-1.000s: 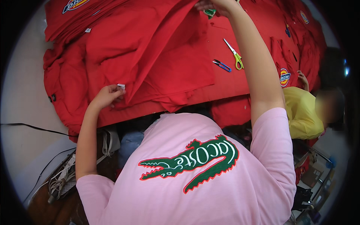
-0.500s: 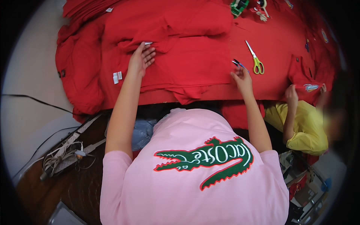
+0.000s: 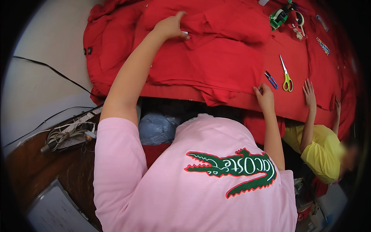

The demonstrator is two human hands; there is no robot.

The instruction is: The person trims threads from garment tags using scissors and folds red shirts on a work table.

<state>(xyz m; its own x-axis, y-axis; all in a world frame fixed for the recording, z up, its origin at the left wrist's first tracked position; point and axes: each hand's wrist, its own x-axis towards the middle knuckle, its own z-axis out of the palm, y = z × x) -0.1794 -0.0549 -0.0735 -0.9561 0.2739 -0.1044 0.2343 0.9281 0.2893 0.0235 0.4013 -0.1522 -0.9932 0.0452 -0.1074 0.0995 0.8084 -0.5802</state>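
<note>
A red garment (image 3: 228, 63) lies spread on the table in front of me, its lower edge layered and a bit rumpled. My left hand (image 3: 171, 28) rests on its far left part, thumb and forefinger apart, with a small white label (image 3: 185, 33) beside the thumb. At the garment's near right corner, my right hand (image 3: 265, 96) has its fingers bent and closed on the cloth edge. Just beyond that hand lie blue thread snips (image 3: 271, 80). Farther right are scissors (image 3: 287, 80) with yellow handles, blades pointing away.
A green tape dispenser (image 3: 278, 18) and a tape roll (image 3: 299, 19) sit at the far right. More red garments (image 3: 112, 50) are heaped at left. A co-worker in a yellow shirt (image 3: 319, 150) has a hand (image 3: 309, 94) on red cloth. Coiled cables (image 3: 69, 131) lie at lower left.
My left hand has reached farther away over the garment, fingers spreading. My right hand has let go of the snips and moved to the cloth corner. The co-worker's cloth now lies flatter.
</note>
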